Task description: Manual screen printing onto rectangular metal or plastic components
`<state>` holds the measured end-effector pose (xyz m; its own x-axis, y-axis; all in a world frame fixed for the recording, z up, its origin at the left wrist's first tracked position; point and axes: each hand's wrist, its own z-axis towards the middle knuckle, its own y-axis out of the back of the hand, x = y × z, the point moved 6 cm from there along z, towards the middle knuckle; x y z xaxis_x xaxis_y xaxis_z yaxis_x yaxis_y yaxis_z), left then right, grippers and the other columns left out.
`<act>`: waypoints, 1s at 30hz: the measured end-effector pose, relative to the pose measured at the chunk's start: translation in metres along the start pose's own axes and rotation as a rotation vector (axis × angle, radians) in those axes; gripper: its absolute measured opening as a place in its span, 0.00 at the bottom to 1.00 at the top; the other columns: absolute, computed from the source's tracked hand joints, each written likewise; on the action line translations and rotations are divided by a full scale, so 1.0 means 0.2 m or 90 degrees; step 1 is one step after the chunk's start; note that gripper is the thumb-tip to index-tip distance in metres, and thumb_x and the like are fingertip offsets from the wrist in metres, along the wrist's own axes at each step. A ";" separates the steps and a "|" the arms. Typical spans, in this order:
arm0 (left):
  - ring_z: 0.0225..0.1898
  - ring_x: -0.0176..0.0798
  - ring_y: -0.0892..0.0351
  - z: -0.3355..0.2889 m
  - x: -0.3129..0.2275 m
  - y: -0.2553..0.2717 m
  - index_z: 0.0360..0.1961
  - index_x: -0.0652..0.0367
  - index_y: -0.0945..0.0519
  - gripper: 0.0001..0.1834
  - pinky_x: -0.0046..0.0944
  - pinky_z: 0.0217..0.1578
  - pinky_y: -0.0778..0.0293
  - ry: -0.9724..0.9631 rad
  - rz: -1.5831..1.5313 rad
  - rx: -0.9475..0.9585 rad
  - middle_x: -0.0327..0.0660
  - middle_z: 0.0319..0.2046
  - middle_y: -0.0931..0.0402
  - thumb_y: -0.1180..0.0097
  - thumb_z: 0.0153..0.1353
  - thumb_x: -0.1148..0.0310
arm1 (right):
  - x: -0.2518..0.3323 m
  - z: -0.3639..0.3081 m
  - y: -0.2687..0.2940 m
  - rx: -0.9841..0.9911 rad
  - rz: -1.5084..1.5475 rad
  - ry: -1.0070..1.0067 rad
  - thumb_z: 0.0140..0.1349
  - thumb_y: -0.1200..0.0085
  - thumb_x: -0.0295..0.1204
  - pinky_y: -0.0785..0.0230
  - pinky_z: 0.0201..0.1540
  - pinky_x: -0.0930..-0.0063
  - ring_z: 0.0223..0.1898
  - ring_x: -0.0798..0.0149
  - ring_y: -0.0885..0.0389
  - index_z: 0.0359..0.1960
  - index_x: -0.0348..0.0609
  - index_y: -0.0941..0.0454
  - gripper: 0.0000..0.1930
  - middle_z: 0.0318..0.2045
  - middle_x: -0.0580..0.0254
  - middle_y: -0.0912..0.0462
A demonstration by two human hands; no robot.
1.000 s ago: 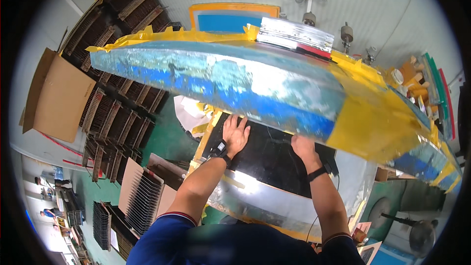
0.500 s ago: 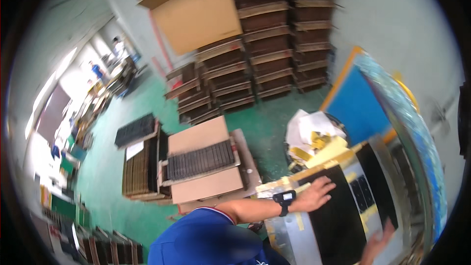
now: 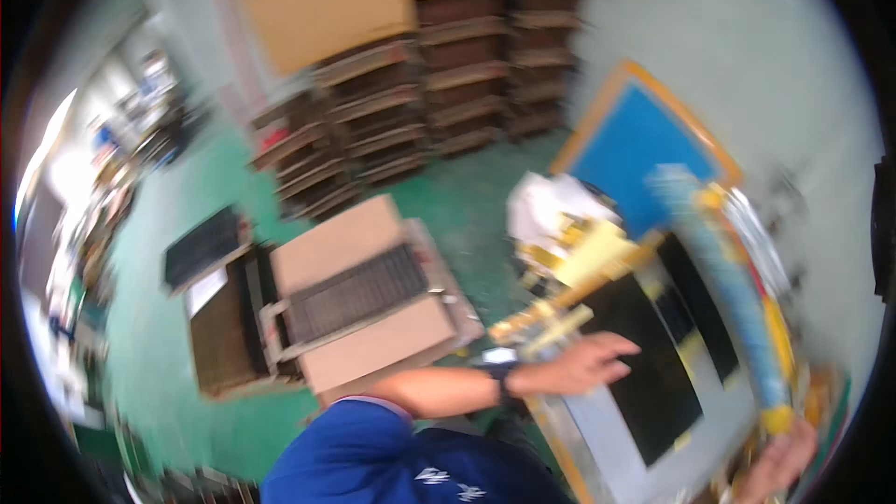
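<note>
My left hand [image 3: 581,364], with a dark watch on its wrist, is over the near edge of a black rectangular panel [image 3: 644,364]. Its fingers are stretched out and hold nothing; whether they touch the panel cannot be told. The panel lies on a pale work table [image 3: 597,443] edged with yellow tape. At the lower right, my blurred right hand [image 3: 784,462] is closed around the near end of a long frame [image 3: 733,294] wrapped in bluish clear plastic, beside its yellow-taped corner. A second black strip [image 3: 700,317] lies farther right, partly behind the frame.
Behind the table, a bin [image 3: 560,215] overflows with white and yellow scraps. A blue board with an orange border [image 3: 639,149] leans on the wall. Slatted black racks [image 3: 355,294] rest on cardboard to the left. Tall stacks of brown trays [image 3: 462,56] stand at the back.
My right hand has moved from above the table to the near end of the wrapped frame, which now slants closer over the table. My left hand stays over the panel. The whole view has shifted.
</note>
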<state>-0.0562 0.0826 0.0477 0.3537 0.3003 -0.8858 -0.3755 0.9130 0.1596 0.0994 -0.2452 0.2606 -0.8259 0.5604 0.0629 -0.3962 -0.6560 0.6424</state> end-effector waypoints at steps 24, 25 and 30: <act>0.33 0.44 0.16 -0.65 0.72 0.14 0.48 0.69 0.28 0.16 0.47 0.40 0.14 0.811 -0.426 -0.370 0.44 0.33 0.21 0.42 0.65 0.69 | -1.23 0.35 -2.35 0.362 -0.216 -0.085 0.50 0.35 0.32 0.46 0.69 0.58 0.67 0.43 0.41 0.66 0.39 0.41 0.41 0.65 0.51 0.35; 0.33 0.44 0.16 -0.64 0.72 0.15 0.48 0.69 0.28 0.16 0.47 0.40 0.14 0.814 -0.427 -0.383 0.44 0.33 0.21 0.42 0.65 0.69 | -1.25 0.40 -2.36 0.350 -0.240 -0.083 0.49 0.35 0.32 0.42 0.66 0.58 0.64 0.43 0.36 0.64 0.40 0.37 0.38 0.61 0.50 0.30; 0.39 0.44 0.17 -0.73 0.76 0.17 0.53 0.68 0.30 0.21 0.46 0.43 0.16 0.813 -0.391 -0.329 0.46 0.39 0.23 0.41 0.64 0.69 | -1.22 0.47 -2.45 0.469 -0.065 -0.106 0.47 0.34 0.32 0.25 0.44 0.55 0.40 0.43 0.18 0.41 0.46 0.18 0.17 0.34 0.45 0.17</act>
<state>-0.1405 0.1181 -0.1445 -0.2967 -0.7647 -0.5721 -0.7982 0.5274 -0.2910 0.5325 -0.0123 0.0023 -0.7054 0.7068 0.0530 -0.0491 -0.1234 0.9911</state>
